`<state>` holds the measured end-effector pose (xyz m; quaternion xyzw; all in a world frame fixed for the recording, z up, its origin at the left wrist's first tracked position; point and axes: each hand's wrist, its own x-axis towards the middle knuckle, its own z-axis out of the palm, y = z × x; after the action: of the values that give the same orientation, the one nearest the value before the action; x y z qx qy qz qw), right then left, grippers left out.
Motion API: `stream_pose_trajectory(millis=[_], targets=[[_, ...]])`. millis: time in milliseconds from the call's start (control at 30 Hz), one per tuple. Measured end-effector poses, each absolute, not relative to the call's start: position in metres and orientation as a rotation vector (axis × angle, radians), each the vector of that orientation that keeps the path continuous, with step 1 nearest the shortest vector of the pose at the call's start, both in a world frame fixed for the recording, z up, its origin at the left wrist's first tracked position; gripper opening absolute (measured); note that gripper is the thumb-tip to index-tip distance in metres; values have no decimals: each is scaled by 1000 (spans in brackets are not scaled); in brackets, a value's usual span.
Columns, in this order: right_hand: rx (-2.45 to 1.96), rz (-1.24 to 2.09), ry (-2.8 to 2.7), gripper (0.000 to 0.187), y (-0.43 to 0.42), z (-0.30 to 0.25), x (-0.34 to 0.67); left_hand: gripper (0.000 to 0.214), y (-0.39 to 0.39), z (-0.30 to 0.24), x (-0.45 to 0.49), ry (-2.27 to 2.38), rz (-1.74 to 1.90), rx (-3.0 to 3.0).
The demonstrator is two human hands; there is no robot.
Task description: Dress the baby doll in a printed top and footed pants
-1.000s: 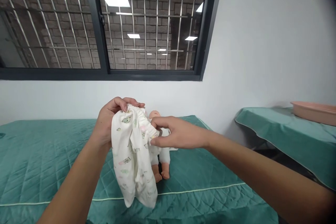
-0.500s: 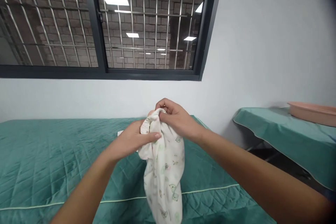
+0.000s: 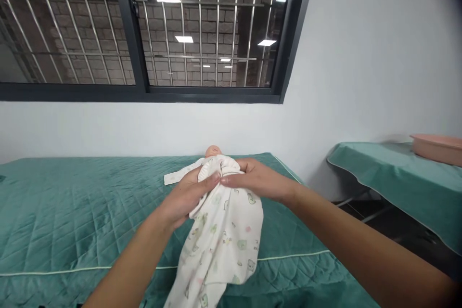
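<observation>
A pair of white baby pants (image 3: 231, 236) with small green and pink animal prints hangs from both hands in front of the bed. My left hand (image 3: 189, 192) grips the gathered elastic waistband from the left, thumb on top. On the right side of the waistband, my right hand (image 3: 258, 179) is closed too, its thumb tip close to the left thumb. Beyond the pants lies a baby doll, its head (image 3: 212, 150) pointing toward the wall. One white sleeve (image 3: 182, 174) of the doll's top stretches out to the left. The doll's lower body is hidden behind the pants and hands.
A green quilted cover (image 3: 90, 211) with pale piping spreads over the bed. At the right, a pink basin (image 3: 436, 148) stands on a green-covered table (image 3: 378, 159). A dark-framed window (image 3: 209, 94) with metal bars is above the bed.
The right hand has come down from above the waistband to its right side, and the thumbs are now close together. The pants have spread wider. The doll's head and sleeve now show.
</observation>
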<state>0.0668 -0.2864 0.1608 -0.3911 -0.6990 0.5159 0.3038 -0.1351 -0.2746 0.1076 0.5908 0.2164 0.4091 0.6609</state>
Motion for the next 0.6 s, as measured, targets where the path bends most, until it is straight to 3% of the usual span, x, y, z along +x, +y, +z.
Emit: stream_pose_trajectory(millis=[167, 367, 500, 600], targets=[[-916, 1435, -1486, 21, -289, 156, 63, 56, -278, 105, -141, 461, 634, 1494], [-865, 1572, -1600, 40, -292, 146, 71, 47, -274, 104, -140, 562, 970, 1276], [-975, 1589, -1840, 36, -287, 137, 74, 44, -271, 100, -130, 525, 983, 1206], [-944, 1518, -1640, 36, -281, 133, 71, 50, -268, 92, -126, 486, 932, 1164]])
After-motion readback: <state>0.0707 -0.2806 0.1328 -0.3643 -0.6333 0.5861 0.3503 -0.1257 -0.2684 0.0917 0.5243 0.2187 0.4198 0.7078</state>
